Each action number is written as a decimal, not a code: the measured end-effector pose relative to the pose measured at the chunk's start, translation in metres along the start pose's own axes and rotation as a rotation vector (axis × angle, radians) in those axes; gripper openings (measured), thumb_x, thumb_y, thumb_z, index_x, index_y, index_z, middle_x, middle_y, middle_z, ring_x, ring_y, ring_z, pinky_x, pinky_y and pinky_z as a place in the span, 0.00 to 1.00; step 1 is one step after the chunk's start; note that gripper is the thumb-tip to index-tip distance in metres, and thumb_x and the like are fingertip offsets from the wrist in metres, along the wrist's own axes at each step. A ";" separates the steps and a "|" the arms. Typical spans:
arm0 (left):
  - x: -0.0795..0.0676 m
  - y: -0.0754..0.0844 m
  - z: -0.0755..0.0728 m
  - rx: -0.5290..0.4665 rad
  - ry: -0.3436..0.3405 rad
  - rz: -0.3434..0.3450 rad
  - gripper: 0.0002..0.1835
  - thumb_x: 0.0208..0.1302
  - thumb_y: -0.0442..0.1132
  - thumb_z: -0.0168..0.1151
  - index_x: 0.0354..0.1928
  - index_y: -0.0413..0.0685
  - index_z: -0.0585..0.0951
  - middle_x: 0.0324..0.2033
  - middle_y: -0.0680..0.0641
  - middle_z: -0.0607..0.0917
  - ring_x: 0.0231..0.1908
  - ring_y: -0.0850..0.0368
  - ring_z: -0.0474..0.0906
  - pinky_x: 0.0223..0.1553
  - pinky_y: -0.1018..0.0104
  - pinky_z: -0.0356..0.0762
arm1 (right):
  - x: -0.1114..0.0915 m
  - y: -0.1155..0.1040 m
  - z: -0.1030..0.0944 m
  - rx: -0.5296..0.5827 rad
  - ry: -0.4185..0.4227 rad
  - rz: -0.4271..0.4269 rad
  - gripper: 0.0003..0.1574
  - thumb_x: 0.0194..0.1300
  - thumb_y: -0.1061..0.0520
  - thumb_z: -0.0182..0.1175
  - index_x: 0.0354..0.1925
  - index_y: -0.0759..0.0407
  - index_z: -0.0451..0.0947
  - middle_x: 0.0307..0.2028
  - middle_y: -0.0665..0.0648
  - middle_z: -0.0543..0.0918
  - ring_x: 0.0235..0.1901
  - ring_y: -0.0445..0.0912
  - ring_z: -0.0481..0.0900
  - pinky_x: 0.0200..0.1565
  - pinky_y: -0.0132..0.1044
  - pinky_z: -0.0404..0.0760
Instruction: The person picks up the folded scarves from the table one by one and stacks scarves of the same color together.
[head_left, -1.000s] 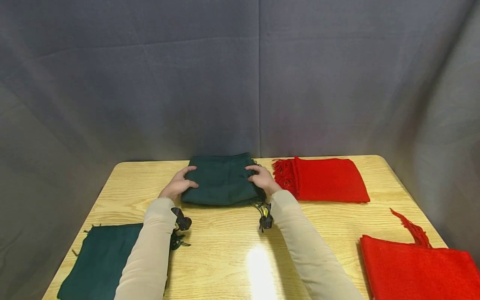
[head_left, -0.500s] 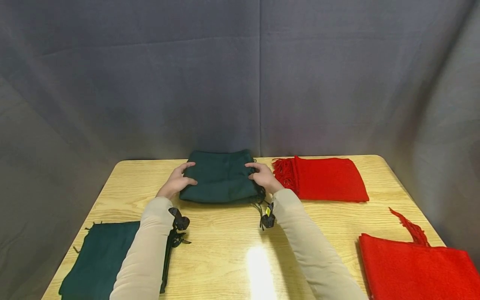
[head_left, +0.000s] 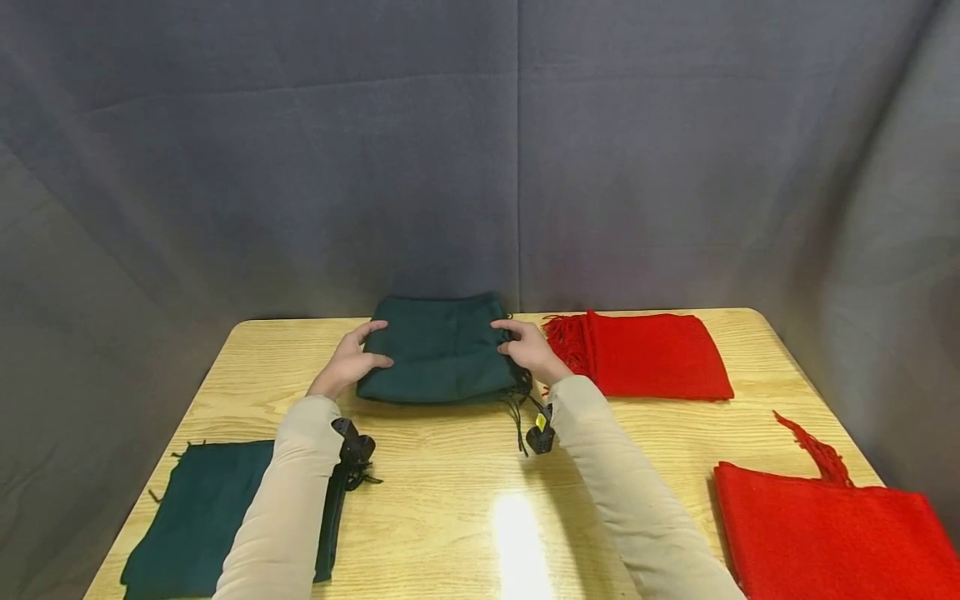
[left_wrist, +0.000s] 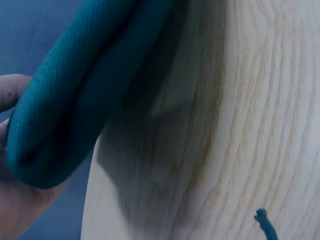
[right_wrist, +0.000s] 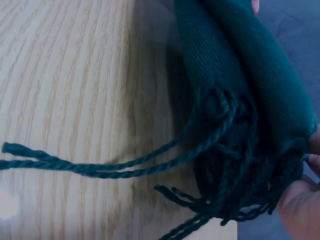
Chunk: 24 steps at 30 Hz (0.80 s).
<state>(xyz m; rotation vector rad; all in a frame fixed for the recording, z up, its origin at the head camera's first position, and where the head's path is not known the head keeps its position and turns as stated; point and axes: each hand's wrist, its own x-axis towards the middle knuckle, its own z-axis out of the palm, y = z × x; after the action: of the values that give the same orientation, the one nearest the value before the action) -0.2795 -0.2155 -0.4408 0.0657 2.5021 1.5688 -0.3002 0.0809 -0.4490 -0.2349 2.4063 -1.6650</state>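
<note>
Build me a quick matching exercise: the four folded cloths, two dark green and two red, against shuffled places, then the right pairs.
1. Held dark green folded cloth, in left grip and right grip
2. Unheld dark green folded cloth
3. Red folded cloth with left-end fringe
4. Red folded cloth with far-edge fringe

A. Near right of the wooden table
B. Far middle
C. Far side, right of middle
D. Near left, partly behind a beige sleeve

Pairs: 1-B; 2-D; 3-C; 4-A
</note>
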 end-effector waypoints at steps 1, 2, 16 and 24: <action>0.000 0.000 0.000 -0.003 0.001 0.000 0.38 0.52 0.27 0.59 0.67 0.46 0.59 0.65 0.37 0.56 0.62 0.40 0.56 0.59 0.47 0.57 | 0.000 0.000 -0.001 0.002 -0.001 -0.001 0.29 0.57 0.73 0.50 0.58 0.62 0.69 0.63 0.61 0.63 0.62 0.52 0.58 0.58 0.47 0.64; 0.000 0.001 0.000 -0.003 0.003 0.005 0.38 0.52 0.27 0.60 0.67 0.46 0.59 0.65 0.38 0.57 0.62 0.40 0.56 0.59 0.47 0.57 | 0.000 0.000 -0.002 0.004 -0.002 -0.005 0.29 0.57 0.73 0.50 0.58 0.62 0.69 0.63 0.61 0.63 0.63 0.53 0.58 0.58 0.48 0.64; -0.007 0.015 0.002 -0.012 0.017 0.076 0.37 0.53 0.28 0.61 0.66 0.46 0.60 0.66 0.41 0.56 0.62 0.41 0.56 0.59 0.47 0.58 | -0.005 -0.010 -0.015 -0.021 0.024 -0.035 0.27 0.59 0.71 0.50 0.58 0.63 0.70 0.62 0.61 0.64 0.61 0.54 0.60 0.58 0.48 0.64; -0.009 0.017 0.004 -0.056 0.022 0.085 0.38 0.53 0.26 0.61 0.67 0.45 0.60 0.65 0.40 0.57 0.58 0.41 0.62 0.54 0.48 0.65 | -0.008 -0.015 -0.019 -0.026 0.019 -0.043 0.27 0.59 0.71 0.51 0.58 0.63 0.70 0.62 0.61 0.64 0.61 0.54 0.60 0.57 0.48 0.65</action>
<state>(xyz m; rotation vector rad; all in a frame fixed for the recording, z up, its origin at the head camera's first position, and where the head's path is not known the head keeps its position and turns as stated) -0.2715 -0.2059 -0.4259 0.1497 2.5018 1.6799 -0.2970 0.0949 -0.4274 -0.2772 2.4551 -1.6621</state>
